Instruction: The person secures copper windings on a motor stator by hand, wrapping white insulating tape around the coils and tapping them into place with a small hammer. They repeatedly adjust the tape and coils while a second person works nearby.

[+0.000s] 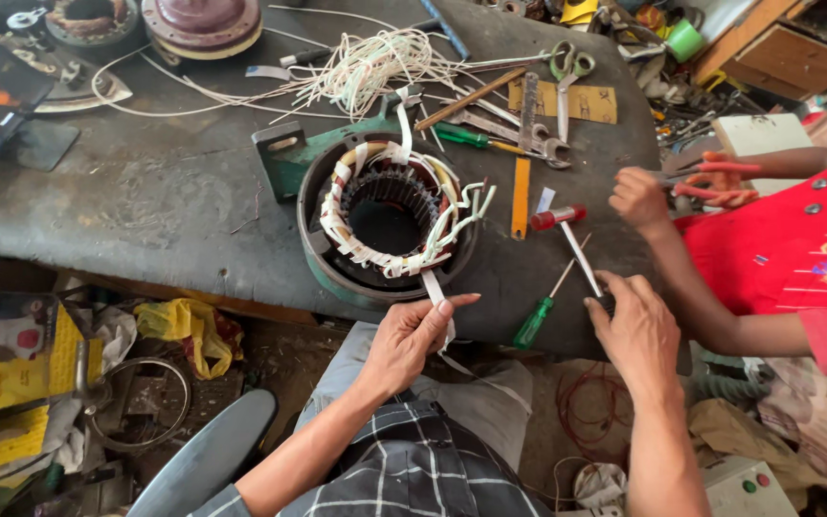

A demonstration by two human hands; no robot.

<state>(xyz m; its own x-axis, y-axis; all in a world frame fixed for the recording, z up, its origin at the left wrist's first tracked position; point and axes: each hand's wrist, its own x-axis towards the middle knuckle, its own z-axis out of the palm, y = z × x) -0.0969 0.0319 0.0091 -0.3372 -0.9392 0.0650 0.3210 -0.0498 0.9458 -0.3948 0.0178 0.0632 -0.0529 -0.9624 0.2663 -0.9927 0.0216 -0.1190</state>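
Here your left hand (pixel 412 337) sits at the near edge of the workbench (pixel 145 191), thumb and fingers pinched on a strip of white tape (pixel 433 285) that runs up from your grip to the near rim of the motor stator (pixel 390 215). The stator lies on the bench with its open bore facing up, a green housing around it, and its copper windings bound all round with the same white tape; loose tape ends curl off its right side.

Your right hand (pixel 636 325) rests at the bench edge to the right, well apart from the stator. Its fingers are curled around the dark end of a thin metal tool (pixel 581 254), which slants up and away to a red handle. Just to the left of that hand lies a green-handled screwdriver (pixel 540 314), its handle nearest you, untouched.

Beyond the stator a tangle of white cord (pixel 366 67) spreads over the bench, with scissors (pixel 567 81), a wrench (pixel 528 120) and other hand tools beside it. At the far right another person in a red shirt (pixel 796 249) holds red-handled pliers (pixel 710 182) in both hands, clear of yours. A yellow bag (pixel 189 330) lies on the floor under the bench, to your left.
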